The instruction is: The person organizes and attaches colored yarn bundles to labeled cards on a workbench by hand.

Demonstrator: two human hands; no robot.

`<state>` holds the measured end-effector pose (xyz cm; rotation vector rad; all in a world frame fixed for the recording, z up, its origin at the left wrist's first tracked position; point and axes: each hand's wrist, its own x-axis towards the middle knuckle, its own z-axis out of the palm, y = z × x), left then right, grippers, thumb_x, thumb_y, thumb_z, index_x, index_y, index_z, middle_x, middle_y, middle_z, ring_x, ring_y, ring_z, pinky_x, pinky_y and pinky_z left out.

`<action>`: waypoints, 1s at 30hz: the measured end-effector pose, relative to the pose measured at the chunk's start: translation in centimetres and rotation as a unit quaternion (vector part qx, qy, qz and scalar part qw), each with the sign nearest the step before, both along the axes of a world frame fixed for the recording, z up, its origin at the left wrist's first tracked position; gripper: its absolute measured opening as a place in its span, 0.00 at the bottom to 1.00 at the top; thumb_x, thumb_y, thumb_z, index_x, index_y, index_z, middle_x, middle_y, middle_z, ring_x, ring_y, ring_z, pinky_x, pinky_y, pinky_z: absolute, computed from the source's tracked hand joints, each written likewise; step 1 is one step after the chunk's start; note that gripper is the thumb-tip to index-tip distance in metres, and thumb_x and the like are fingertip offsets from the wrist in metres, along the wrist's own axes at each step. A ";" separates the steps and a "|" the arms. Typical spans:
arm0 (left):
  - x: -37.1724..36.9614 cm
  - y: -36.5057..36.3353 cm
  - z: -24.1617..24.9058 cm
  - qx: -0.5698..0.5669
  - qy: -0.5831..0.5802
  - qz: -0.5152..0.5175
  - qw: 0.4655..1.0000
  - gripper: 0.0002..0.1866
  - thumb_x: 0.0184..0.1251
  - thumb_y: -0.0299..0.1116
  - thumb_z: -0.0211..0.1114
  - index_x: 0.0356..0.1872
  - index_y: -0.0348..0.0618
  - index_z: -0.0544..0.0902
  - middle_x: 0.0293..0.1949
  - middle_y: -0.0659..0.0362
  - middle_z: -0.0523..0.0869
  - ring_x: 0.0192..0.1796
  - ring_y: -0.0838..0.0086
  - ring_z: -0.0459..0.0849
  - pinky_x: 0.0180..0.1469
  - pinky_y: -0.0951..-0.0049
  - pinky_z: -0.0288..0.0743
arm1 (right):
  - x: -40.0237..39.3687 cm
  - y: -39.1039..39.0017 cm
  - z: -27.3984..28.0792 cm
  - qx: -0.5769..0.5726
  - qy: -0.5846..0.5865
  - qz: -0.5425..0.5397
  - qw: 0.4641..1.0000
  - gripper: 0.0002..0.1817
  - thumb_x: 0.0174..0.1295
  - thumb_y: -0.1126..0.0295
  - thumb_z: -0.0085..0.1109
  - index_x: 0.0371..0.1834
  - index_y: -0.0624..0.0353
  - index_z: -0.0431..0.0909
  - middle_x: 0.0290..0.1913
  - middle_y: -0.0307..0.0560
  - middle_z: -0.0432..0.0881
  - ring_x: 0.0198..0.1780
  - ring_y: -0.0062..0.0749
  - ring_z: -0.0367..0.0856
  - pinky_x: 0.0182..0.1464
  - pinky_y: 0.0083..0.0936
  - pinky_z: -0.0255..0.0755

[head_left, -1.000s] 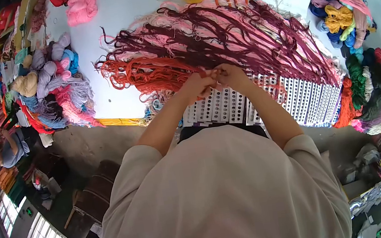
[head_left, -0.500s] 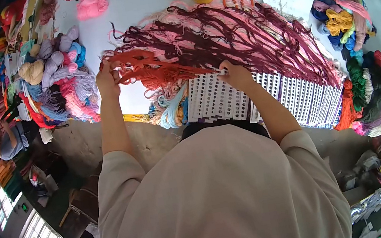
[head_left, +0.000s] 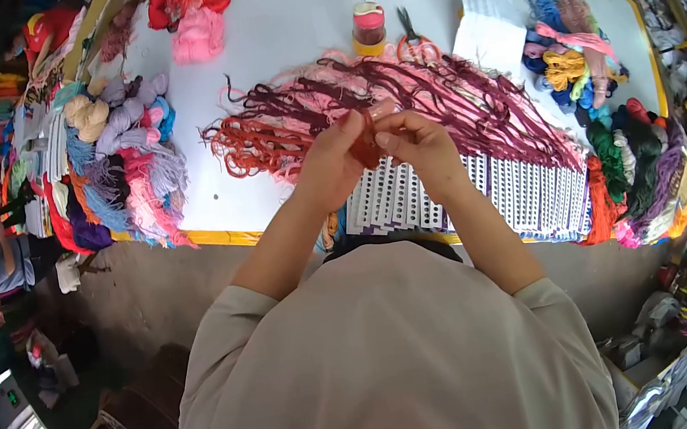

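My left hand is closed on a bunch of orange-red thread above the table's near side. Close beside it, my right hand has its thumb and forefinger pinched at the same bunch; their exact grip is partly hidden. More orange-red thread lies in loops to the left. Beneath and beyond both hands spread long maroon and pink threads. Their near ends meet a row of white punched cards along the table edge.
Scissors and a pink-lidded jar stand beyond the threads, with paper sheets to their right. Yarn skeins are heaped at left and right. Another person is at the far left.
My left hand has come rightward from the far end of the orange-red thread, and my right hand has lifted off the cards. Both now meet at the bunch. The view has tilted up.
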<state>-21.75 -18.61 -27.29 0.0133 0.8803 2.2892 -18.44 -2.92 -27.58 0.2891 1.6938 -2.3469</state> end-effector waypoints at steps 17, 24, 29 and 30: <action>3.2 -1.1 2.7 0.047 0.014 -0.015 0.999 0.30 0.78 0.50 0.40 0.60 0.30 0.71 0.52 0.53 0.80 0.56 0.69 0.78 0.60 0.66 0.71 | 4.2 -1.0 2.0 -0.139 0.016 -0.041 0.989 0.04 0.66 0.69 0.55 0.40 0.56 0.76 0.33 0.33 0.81 0.27 0.14 0.71 0.32 0.15 0.67; 4.2 -0.2 2.2 0.008 0.088 -0.044 0.995 0.31 0.78 0.51 0.40 0.63 0.30 0.68 0.57 0.54 0.77 0.60 0.70 0.75 0.65 0.67 0.65 | 5.1 -2.4 2.7 0.020 0.064 -0.059 0.996 0.06 0.62 0.70 0.60 0.40 0.57 0.80 0.36 0.32 0.82 0.34 0.14 0.74 0.38 0.15 0.67; 4.3 -0.2 2.8 0.030 0.090 -0.021 0.995 0.26 0.78 0.46 0.45 0.62 0.31 0.70 0.56 0.55 0.77 0.58 0.72 0.76 0.62 0.69 0.67 | 5.3 -2.0 3.0 -0.001 0.052 -0.063 0.997 0.05 0.63 0.71 0.59 0.40 0.57 0.81 0.35 0.32 0.80 0.33 0.13 0.72 0.38 0.15 0.68; 4.3 -0.2 2.8 0.030 0.090 -0.022 0.995 0.26 0.78 0.46 0.45 0.62 0.31 0.70 0.56 0.55 0.77 0.58 0.72 0.76 0.62 0.69 0.67 | 5.3 -2.0 3.0 -0.001 0.052 -0.063 0.997 0.05 0.63 0.71 0.59 0.40 0.57 0.81 0.35 0.32 0.80 0.33 0.13 0.72 0.38 0.15 0.68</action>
